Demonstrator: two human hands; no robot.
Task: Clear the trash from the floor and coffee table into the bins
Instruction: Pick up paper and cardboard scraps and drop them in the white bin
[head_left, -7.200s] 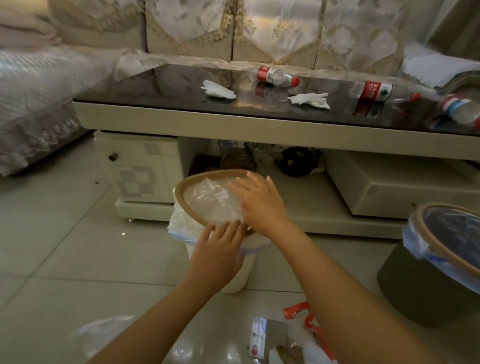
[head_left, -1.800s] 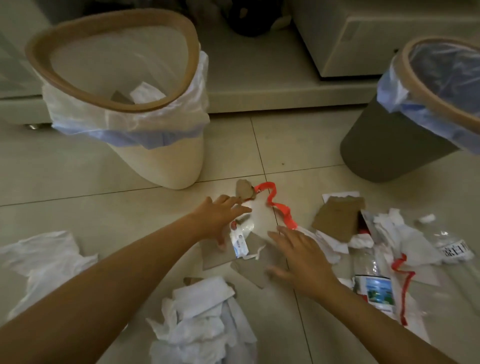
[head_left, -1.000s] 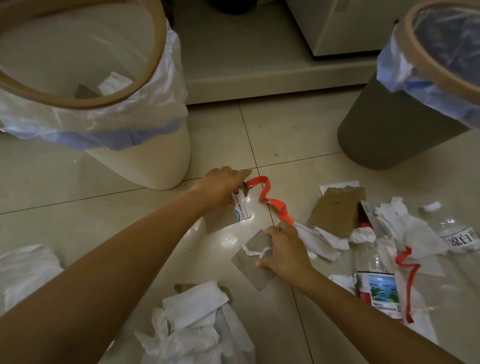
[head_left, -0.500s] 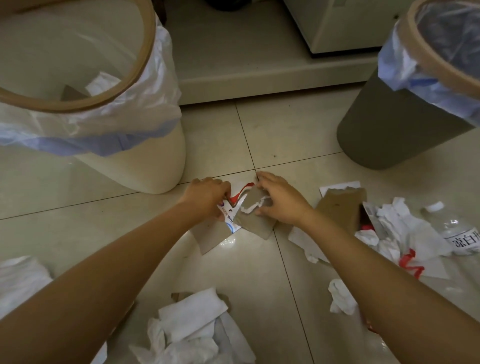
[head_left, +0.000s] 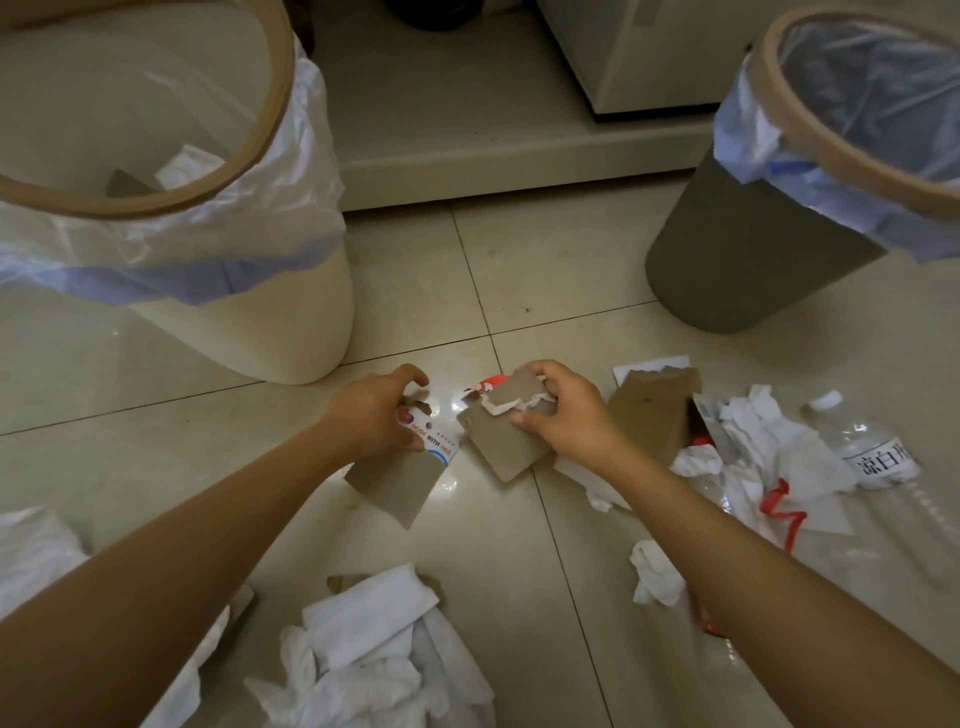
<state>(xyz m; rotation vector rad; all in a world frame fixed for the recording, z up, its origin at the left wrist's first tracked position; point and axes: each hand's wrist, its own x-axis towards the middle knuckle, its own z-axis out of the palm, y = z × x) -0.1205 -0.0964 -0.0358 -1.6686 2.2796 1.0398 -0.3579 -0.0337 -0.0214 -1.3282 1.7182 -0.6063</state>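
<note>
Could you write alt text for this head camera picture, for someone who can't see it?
Seen from above, a person's left hand and right hand each grip a torn cardboard piece over a tiled floor littered with white tissues and a plastic bottle. A cream bin stands left, a grey bin right, both bag-lined.

A home living room: glossy beige floor tiles (head_left: 218, 467), the cream base of a low coffee table (head_left: 493, 156), two liner-fitted waste bins, cream (head_left: 249, 322) and grey (head_left: 727, 260).
</note>
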